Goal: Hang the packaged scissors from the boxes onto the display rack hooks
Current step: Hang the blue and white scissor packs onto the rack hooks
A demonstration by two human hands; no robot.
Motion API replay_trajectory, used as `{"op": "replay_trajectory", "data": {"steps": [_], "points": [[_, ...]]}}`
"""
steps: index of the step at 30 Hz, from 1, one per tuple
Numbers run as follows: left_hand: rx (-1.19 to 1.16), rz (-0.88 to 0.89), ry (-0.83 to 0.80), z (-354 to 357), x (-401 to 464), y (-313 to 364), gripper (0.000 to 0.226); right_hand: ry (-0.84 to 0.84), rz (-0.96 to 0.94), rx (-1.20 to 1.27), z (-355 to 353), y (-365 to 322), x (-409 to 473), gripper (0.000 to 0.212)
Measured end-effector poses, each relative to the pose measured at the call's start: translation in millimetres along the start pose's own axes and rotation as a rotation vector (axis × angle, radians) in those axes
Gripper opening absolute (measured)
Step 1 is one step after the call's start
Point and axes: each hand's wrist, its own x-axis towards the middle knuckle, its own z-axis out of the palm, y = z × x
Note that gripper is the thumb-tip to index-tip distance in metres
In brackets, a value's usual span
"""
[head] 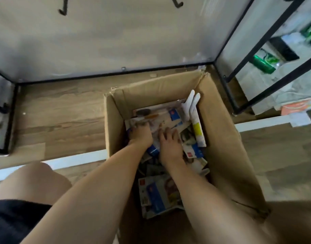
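An open brown cardboard box (220, 131) stands on the floor below me, holding several carded scissor packages (156, 196) with blue and white labels. Both my arms reach down into it. My left hand (141, 133) is curled over a package near the box's far left, fingers closed on its edge. My right hand (169, 143) lies flat with fingers spread on the pile beside it. White-handled packages (192, 106) lean against the right wall. Two black rack hooks (63, 10) (177, 4) stick out at the top of the view.
The display rack's pale back panel (116, 36) and black frame (107, 73) stand just beyond the box. Another black frame (253, 55) with green packs (264, 63) behind it is at right. My bare knee (33, 182) is at lower left on the wood floor.
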Motion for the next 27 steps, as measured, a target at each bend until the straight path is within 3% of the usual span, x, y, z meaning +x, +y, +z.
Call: {"op": "replay_trajectory", "data": {"steps": [5,14,16,19,24,27], "points": [[0.05,0.07,-0.033,-11,4,-2,0.04,0.066,-0.014,0.017,0,-1,12,0.09],[0.274,0.133,0.019,-21,-12,2,0.039,0.131,-0.136,-0.086,-7,17,23,0.08],[0.281,0.144,0.02,-25,-17,2,0.033,0.108,-0.138,-0.025,-20,22,25,0.061],[0.314,0.165,0.013,-40,-33,8,0.028,-0.055,-0.081,0.09,-61,29,31,0.028],[0.176,0.16,0.064,-97,-63,17,0.029,0.011,-0.055,0.275,-127,21,23,0.027],[0.166,0.186,0.148,-142,-81,15,0.028,0.044,-0.095,0.442,-163,12,-3,0.015]]}}
